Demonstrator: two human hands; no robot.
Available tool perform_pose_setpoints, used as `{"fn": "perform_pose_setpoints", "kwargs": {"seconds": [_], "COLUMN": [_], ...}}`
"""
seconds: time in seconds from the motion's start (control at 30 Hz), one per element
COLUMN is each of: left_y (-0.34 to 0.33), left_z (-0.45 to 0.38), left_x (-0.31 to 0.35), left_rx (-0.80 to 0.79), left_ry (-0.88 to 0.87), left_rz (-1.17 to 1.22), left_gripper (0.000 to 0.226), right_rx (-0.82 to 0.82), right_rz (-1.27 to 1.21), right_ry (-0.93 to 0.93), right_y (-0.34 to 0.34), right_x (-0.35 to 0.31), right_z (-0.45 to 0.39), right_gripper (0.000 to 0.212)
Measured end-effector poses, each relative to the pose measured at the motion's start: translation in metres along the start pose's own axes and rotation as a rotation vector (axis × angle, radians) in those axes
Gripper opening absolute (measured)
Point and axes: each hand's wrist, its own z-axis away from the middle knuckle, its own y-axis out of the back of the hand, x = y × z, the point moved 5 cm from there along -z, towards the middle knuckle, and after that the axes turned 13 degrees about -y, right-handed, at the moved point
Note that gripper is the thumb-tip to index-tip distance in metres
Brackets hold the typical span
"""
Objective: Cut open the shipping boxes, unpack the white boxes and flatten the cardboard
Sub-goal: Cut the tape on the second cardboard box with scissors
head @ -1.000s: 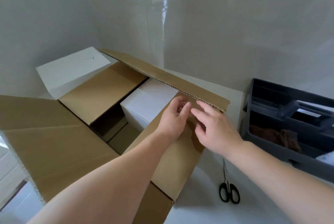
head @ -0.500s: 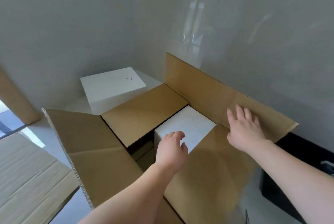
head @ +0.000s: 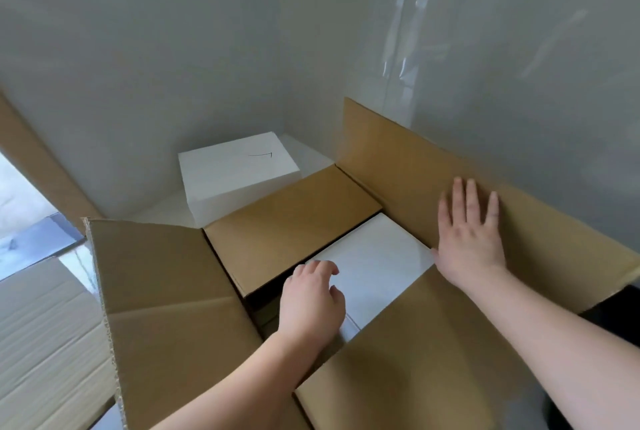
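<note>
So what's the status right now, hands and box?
Right hand flat on far flap. Left hand curled over white box inside shipping box, grip unclear. Near flap half covers it.

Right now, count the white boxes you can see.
2. One white box sits inside the open shipping box; another white box stands outside, by the wall. More may be hidden under the flaps.

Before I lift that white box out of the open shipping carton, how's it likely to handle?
Probably stiff: the white box shows flat faces and crisp edges. It sits close against the carton wall, so it may drag coming out. Its smooth surface could slip under the left hand, whose fingers only curl over its near edge. Weight can't be told.
</note>
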Motion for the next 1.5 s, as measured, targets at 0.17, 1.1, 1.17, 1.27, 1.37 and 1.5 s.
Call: {"fn": "perform_pose_setpoints", "kwargs": {"seconds": [0.17, 1.1, 1.17, 1.27, 1.37, 1.5], "left_y": [0.014, 0.052, 0.050, 0.039, 0.031, 0.023], "left_z": [0.002, 0.047, 0.047, 0.044, 0.036, 0.044], "left_x": [-0.018, -0.056, -0.053, -0.052, -0.058, -0.078], "left_rx": [0.041, -0.194, -0.201, -0.224, -0.209, -0.159], "left_ry": [0.051, 0.657, 0.669, 0.660, 0.650, 0.705], "left_rz": [-0.102, -0.584, -0.581, -0.575, -0.552, -0.441], "left_gripper": [0.031, 0.082, 0.087, 0.091, 0.097, 0.103], "right_rx": [-0.073, -0.665, -0.640, -0.569, -0.554, -0.621], "right_rz": [-0.037, -0.839, -0.867, -0.825, -0.787, -0.717], "right_ry": [0.011, 0.222, 0.228, 0.195, 0.143, 0.109], "right_y": [-0.014, -0.128, -0.128, -0.128, -0.133, -0.134], "right_x": [0.004, -0.042, -0.043, -0.039, -0.036, -0.040], "right_z": [-0.035, -0.094, -0.098, -0.106, -0.110, -0.109], "right_gripper": [0.112, 0.036, 0.034, 0.032, 0.035, 0.040]}}
